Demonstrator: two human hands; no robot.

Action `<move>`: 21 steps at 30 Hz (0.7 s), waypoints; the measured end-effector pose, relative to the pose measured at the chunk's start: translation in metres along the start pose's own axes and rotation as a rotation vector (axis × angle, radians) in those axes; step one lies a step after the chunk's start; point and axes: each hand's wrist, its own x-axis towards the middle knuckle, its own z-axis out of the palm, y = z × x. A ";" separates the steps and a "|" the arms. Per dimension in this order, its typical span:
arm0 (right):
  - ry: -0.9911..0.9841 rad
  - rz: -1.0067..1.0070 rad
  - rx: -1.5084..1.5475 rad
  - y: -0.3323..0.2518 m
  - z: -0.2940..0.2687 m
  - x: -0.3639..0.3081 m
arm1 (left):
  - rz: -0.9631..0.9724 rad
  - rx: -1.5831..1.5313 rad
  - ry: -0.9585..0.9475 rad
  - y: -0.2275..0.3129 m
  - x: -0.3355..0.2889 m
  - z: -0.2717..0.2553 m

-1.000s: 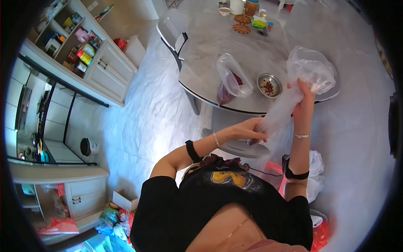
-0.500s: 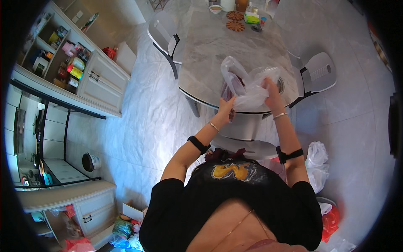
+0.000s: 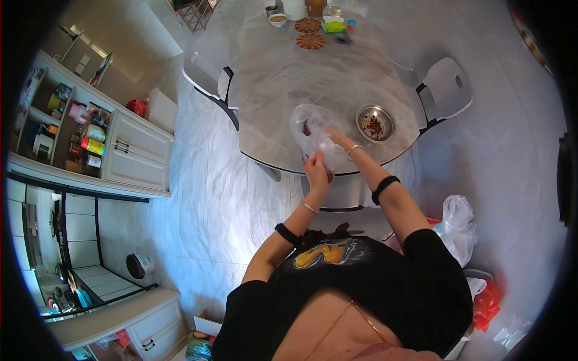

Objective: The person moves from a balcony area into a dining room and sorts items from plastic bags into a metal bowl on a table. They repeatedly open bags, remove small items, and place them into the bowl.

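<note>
A clear plastic bag [image 3: 305,123] with dark reddish-brown contents rests at the table's near edge. My left hand [image 3: 316,172] is closed on the lower, gathered part of the bag, and some dark contents show just past my fingers. My right hand [image 3: 341,139] is at the right side of the bag, its fingers smeared by motion and partly behind the film, so their grip is unclear. To the right of the bag stands a round steel bowl [image 3: 391,127] holding small pale and dark reddish bits.
The marble-patterned table [image 3: 301,78] carries two round woven mats [image 3: 310,41], a small bowl [image 3: 277,20] and a green-yellow packet [image 3: 333,25] at its far end. White chairs [image 3: 445,90] flank it. White plastic bags [image 3: 457,222] and a red bag [image 3: 485,305] lie low at the right.
My right hand has moved left, from the bag's far right side in over its middle. The bag has sunk into a smaller bundle, and the steel bowl has come into full view.
</note>
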 end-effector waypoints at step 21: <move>-0.447 0.415 0.576 -0.136 -0.190 0.009 | -0.691 -0.542 -0.129 0.074 0.014 0.013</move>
